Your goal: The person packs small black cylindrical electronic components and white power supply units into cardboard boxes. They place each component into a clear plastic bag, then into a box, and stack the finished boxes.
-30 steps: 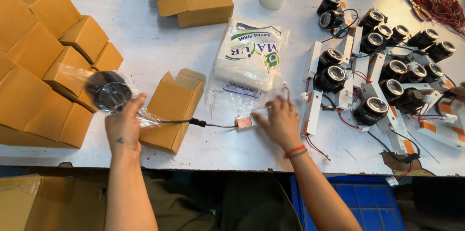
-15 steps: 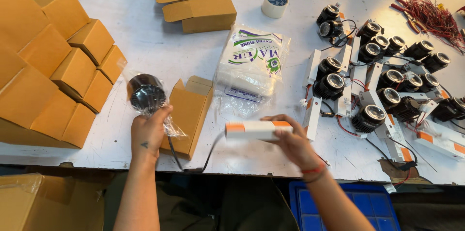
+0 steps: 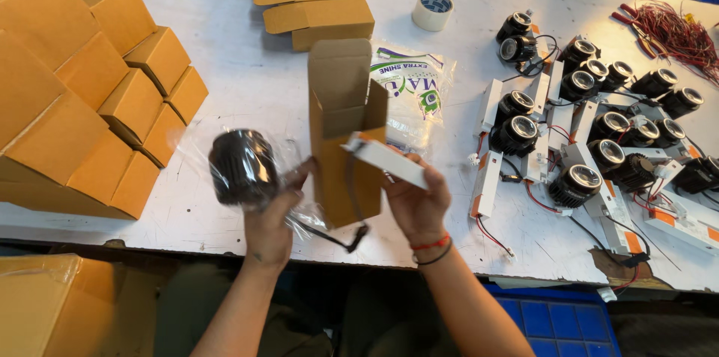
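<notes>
The left hand [image 3: 271, 224] grips a bagged black lamp [image 3: 241, 166]. The right hand [image 3: 416, 203] clasps a white driver [image 3: 388, 162], long axis running ten to four o'clock, against the upright open carton [image 3: 341, 170] above the counter [image 3: 247, 80].

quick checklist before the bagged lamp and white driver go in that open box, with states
1. Box flap open at the top: ok.
2. Left hand grips the bagged black lamp: ok.
3. Right hand holds the white driver at the box mouth: ok.
4. Black cable dangles loose below the box: not ok.
5. Box empty inside: cannot tell.
</notes>
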